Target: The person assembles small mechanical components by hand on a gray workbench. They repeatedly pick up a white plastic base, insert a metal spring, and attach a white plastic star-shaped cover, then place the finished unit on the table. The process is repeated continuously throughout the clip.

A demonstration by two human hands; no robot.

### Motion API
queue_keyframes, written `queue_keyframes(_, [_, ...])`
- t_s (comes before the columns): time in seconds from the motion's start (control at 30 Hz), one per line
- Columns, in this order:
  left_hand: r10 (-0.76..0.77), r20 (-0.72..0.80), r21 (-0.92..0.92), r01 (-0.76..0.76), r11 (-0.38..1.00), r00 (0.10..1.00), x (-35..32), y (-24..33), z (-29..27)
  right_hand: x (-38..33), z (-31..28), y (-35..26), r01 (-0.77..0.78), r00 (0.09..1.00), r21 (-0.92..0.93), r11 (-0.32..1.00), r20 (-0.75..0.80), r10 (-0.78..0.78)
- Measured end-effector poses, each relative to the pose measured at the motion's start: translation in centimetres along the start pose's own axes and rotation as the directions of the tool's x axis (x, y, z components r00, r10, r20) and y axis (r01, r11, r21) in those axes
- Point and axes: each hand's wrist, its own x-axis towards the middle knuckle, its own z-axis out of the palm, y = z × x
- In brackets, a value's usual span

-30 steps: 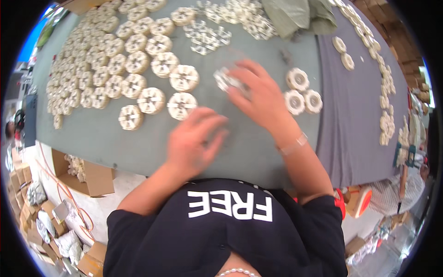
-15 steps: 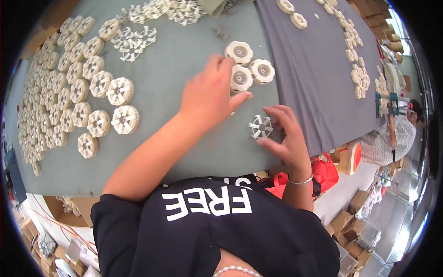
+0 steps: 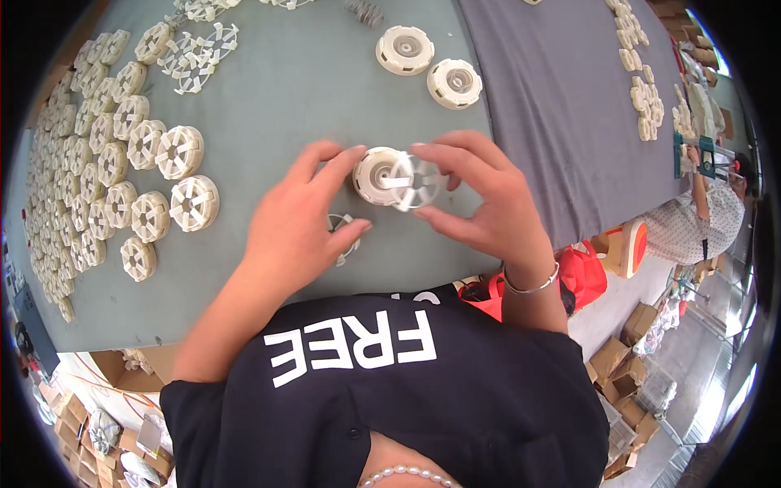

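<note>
In front of me sits a round cream housing (image 3: pixel 376 174) with a coiled centre. My left hand (image 3: pixel 297 215) is curved about its left side, index fingertip at the rim and thumb lower down. Between the fingers and thumb of my right hand (image 3: pixel 492 191) is a white spoked ring (image 3: pixel 418 180), blurred and tilted, overlapping the housing's right part. A second spoked ring (image 3: pixel 345 237) lies partly hidden beneath my left thumb. Two more housings, one upper (image 3: pixel 405 50) and one to its right (image 3: pixel 455 84), lie farther off with their coiled centres showing.
Many round pieces with spoked tops (image 3: pixel 122 203) crowd the table's left side. Loose spoked rings (image 3: pixel 195 57) lie beyond them, and a dark coil (image 3: pixel 364 12) at the far edge. Cream parts (image 3: pixel 647 102) line the grey cloth (image 3: pixel 553 122). A red bag (image 3: pixel 584 276) hangs off the right.
My left hand has drawn one housing away from the group of three, toward me. My right hand has lifted a spoked ring and brought it left and up against this housing.
</note>
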Motion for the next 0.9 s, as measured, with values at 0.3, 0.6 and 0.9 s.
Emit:
queue_keyframes(0.3, [-0.023, -0.091, -0.14, 0.01, 0.99, 0.996, 0.8, -0.5, 0.7, 2.3, 0.9, -0.6, 0.131, 0.985, -0.079, 0.988, 0.123, -0.12])
queue_keyframes(0.6, [-0.042, -0.082, -0.194, 0.026, 0.981, 0.996, 1.1, -0.6, 0.8, 0.4, 3.9, -1.5, -0.067, 0.993, -0.205, 0.977, -0.106, 0.045])
queue_keyframes(0.9, [0.006, -0.065, -0.122, -0.014, 0.992, 0.998, 1.6, -0.8, 0.9, -0.1, 5.2, -1.2, -0.128, 0.989, -0.184, 0.975, -0.092, 0.113])
